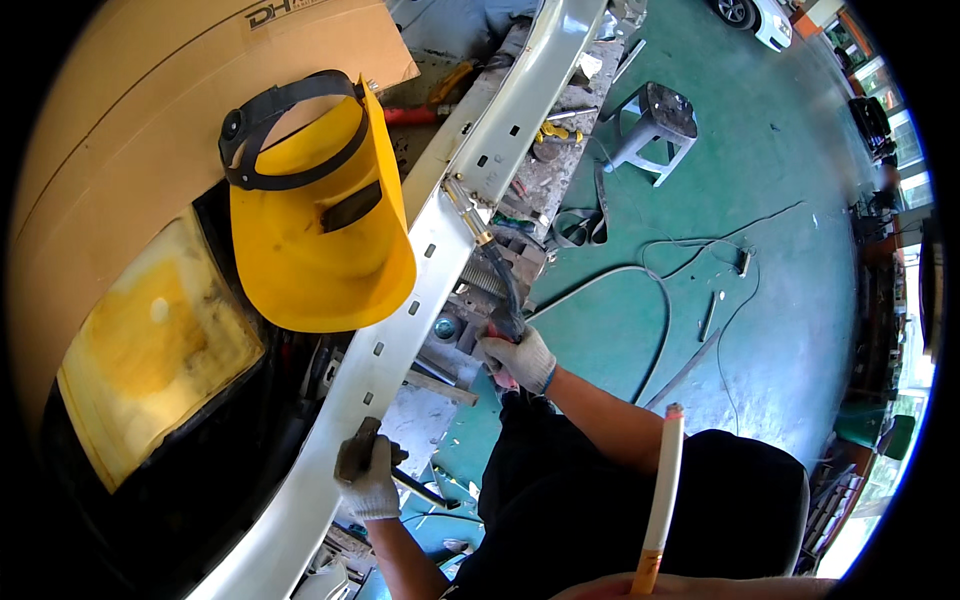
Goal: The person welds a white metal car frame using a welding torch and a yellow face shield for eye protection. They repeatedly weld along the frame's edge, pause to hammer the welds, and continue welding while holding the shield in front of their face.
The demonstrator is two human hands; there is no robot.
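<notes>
A long silver metal beam [398,312] with slots runs diagonally through the view. Beside its lower part, my left hand [370,492], in a white knit glove, is closed round a hammer [356,452] close to its dark head; the dark handle sticks out to the right. My right hand [520,358], gloved too, grips a welding torch [503,272] by its red and black handle. The torch's brass-coloured nozzle points up and left, its tip at a joint on the beam's edge. A yellow welding mask [290,265] with a black headband lies left of the beam.
Brown cardboard [110,130] and a stained yellowish pad [160,345] lie at left. Tools and scraps cover a worn workbench [540,190] under the beam. A grey stool [655,125] and loose cables [665,300] are on the green floor. A cigarette [662,490] juts up at the lower edge.
</notes>
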